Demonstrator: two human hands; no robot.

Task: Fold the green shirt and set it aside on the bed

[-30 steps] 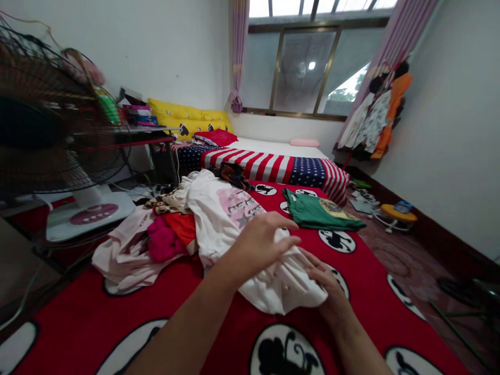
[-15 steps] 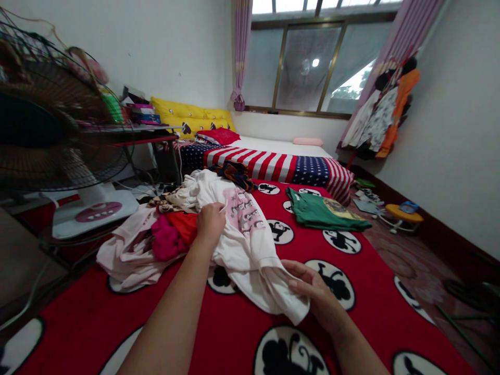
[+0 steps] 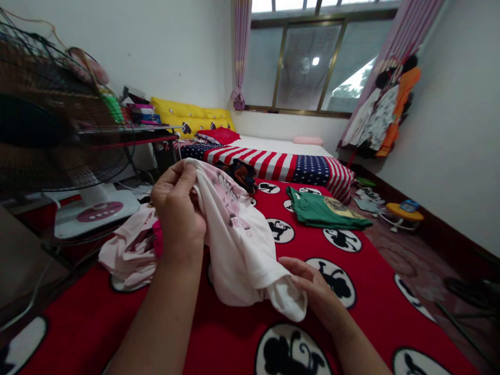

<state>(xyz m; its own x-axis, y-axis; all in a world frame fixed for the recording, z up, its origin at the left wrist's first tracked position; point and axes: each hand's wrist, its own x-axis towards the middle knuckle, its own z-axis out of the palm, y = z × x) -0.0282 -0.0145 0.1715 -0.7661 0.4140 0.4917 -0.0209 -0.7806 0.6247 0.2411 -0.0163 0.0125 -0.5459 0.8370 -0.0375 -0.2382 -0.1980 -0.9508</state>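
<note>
A white T-shirt (image 3: pixel 244 260) with a pink printed front hangs slanting between my hands, above the red blanket (image 3: pixel 226 338). My left hand (image 3: pixel 177 203) is closed, pinching the raised part of the cloth between thumb and fingers. Lower down on the right, my right hand (image 3: pixel 312 286) grips the shirt's edge, thumb on the near side and some fingertips hidden by cloth. Behind my left wrist lie a pale pink garment (image 3: pixel 130 250) and a bit of magenta cloth (image 3: pixel 157 238). To the right, a green garment (image 3: pixel 328 211) lies folded flat on the blanket.
A fan (image 3: pixel 58 125) stands close on the left, its blades blurred. A dark patterned garment (image 3: pixel 240 174) lies beyond the shirt. Behind is a bed with a stars-and-stripes cover (image 3: pixel 269 165). On the floor at right is a small orange-topped stool (image 3: pixel 404 212).
My left hand has risen and moved left, lifting the shirt off the clothes pile toward me. My right hand has stayed almost in place at the shirt's lower edge.
</note>
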